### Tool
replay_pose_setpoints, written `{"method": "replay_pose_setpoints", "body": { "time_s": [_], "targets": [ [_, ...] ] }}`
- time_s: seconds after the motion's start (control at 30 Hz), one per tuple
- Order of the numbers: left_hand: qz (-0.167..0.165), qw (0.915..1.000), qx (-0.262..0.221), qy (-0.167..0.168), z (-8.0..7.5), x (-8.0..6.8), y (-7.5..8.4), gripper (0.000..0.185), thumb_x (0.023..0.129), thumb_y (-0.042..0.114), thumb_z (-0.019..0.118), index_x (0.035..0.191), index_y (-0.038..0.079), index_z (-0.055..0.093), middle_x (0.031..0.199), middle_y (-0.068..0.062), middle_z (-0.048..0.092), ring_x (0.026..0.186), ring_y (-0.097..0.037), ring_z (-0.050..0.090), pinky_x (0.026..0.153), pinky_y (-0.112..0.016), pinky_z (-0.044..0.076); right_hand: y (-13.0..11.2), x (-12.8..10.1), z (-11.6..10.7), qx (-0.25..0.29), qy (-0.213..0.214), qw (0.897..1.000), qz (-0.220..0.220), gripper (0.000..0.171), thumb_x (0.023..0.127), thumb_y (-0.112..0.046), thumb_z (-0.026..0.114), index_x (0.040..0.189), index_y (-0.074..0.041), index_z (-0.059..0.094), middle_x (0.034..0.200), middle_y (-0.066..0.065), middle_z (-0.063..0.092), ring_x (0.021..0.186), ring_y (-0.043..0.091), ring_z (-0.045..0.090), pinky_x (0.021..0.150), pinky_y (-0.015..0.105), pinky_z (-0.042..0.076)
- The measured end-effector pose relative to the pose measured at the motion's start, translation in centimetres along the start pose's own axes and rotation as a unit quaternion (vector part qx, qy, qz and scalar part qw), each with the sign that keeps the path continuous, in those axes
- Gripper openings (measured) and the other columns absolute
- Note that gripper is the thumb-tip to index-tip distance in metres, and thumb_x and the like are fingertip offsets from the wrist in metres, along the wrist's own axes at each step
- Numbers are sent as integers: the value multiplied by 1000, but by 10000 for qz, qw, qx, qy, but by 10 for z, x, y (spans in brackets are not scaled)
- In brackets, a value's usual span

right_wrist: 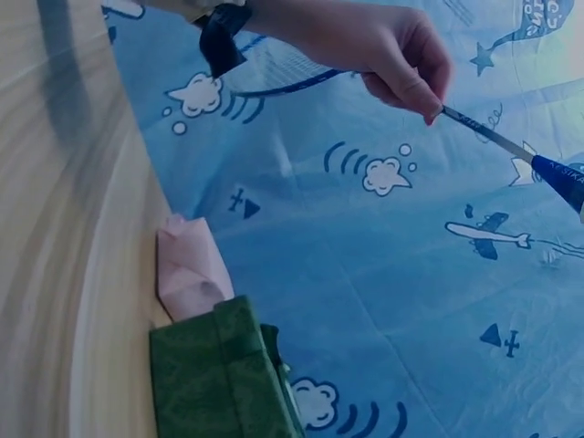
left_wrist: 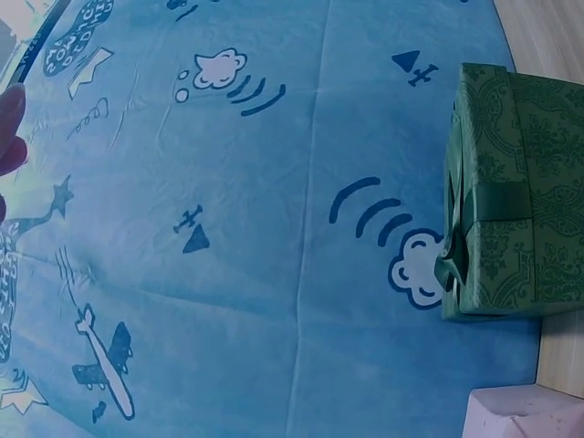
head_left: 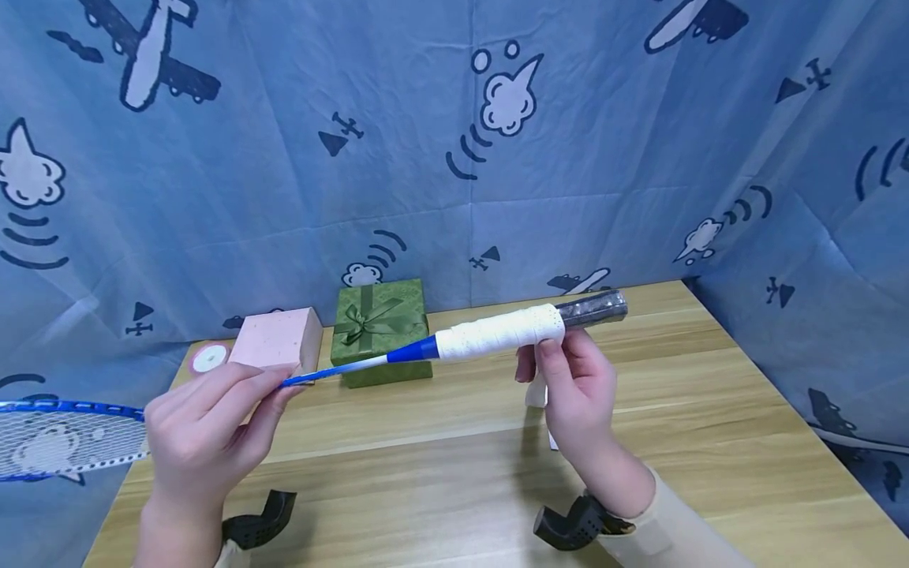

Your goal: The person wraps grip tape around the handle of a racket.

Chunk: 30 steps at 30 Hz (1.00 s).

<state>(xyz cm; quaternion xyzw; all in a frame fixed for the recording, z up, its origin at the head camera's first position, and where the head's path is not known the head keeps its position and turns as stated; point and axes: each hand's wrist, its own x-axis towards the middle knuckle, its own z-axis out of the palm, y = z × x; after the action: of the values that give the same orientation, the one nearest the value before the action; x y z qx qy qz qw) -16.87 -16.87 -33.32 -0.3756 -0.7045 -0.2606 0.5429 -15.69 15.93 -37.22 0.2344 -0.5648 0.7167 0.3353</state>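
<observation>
A blue and white badminton racket (head_left: pixel 413 352) is held up over the table, its handle to the right. My left hand (head_left: pixel 213 426) pinches the thin shaft between thumb and fingers; the strung head (head_left: pixel 78 446) sticks out behind it, partly hidden. White grip tape (head_left: pixel 493 333) wraps most of the handle, leaving a dark bare end (head_left: pixel 598 308). At the edge of the wrap, my right hand (head_left: pixel 581 386) pinches the tape from below, and a loose tail (head_left: pixel 536 392) hangs under its fingers. In the right wrist view, the left hand (right_wrist: pixel 401 64) grips the shaft.
A green gift box (head_left: pixel 383 323) with a bow stands at the back of the wooden table (head_left: pixel 398 473). Left of it are a pink box (head_left: pixel 273 339) and a round white item with a pink rim (head_left: pixel 210 358). Behind hangs a blue patterned curtain (head_left: pixel 426 158).
</observation>
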Motion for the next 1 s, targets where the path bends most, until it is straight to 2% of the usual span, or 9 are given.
{"method": "replay_pose_setpoints", "body": {
  "time_s": [0.17, 0.4, 0.5, 0.63, 0.77, 0.9, 1.0],
  "targets": [
    [-2, 9999, -60, -86, 0, 5, 3, 44, 101, 33, 68, 72, 0, 74, 60, -4, 64, 41, -13, 43, 38, -23, 25, -1, 1, 1, 95, 99, 9999, -57, 21, 105, -3, 55, 92, 12, 60, 73, 6, 62, 59, 15, 55, 56, 22, 49],
    [-142, 9988, -133, -448, -4, 1, 1, 41, 101, 35, 68, 79, 2, 77, 61, -1, 63, 46, -7, 43, 41, -20, 30, -2, 0, 3, -253, 311, 9992, -57, 28, 105, -3, 56, 86, 19, 55, 70, 6, 62, 56, 13, 55, 53, 21, 48],
    [-165, 9988, -57, -468, -5, 2, 2, 44, 102, 36, 66, 79, 1, 77, 61, -3, 65, 45, -8, 44, 41, -20, 30, -4, 0, 2, -332, 283, 9990, 138, 28, 105, -5, 58, 86, 15, 58, 71, 3, 62, 57, 13, 55, 55, 21, 49],
    [-121, 9991, -21, -417, -4, 2, 2, 46, 103, 37, 65, 78, 1, 77, 62, -6, 67, 44, -10, 44, 40, -22, 29, -5, 0, 1, -75, 202, 9991, 353, 19, 104, -2, 57, 89, 9, 62, 73, 2, 64, 60, 14, 56, 58, 22, 50],
    [-61, 9993, -67, -362, -3, 2, 2, 45, 102, 37, 66, 77, 1, 76, 62, -5, 67, 44, -9, 42, 40, -22, 28, -3, 0, 1, 211, 80, 9996, 169, 16, 103, 5, 52, 92, 14, 60, 75, 6, 63, 61, 15, 55, 57, 23, 50],
    [-46, 9991, -153, -384, -2, 3, 2, 45, 103, 36, 66, 76, 2, 75, 62, -4, 66, 45, -7, 42, 40, -21, 28, -2, 1, 3, 161, 128, 9998, 52, 21, 105, 2, 52, 91, 16, 57, 74, 6, 62, 59, 15, 55, 56, 23, 49],
    [-122, 9977, -260, -610, -3, 4, 2, 44, 103, 37, 65, 77, 3, 75, 62, -2, 65, 48, -5, 44, 42, -19, 29, -2, 0, 3, 134, 220, 9996, 65, 23, 106, -1, 53, 90, 16, 57, 73, 6, 62, 59, 15, 55, 56, 22, 49]
  ]
}}
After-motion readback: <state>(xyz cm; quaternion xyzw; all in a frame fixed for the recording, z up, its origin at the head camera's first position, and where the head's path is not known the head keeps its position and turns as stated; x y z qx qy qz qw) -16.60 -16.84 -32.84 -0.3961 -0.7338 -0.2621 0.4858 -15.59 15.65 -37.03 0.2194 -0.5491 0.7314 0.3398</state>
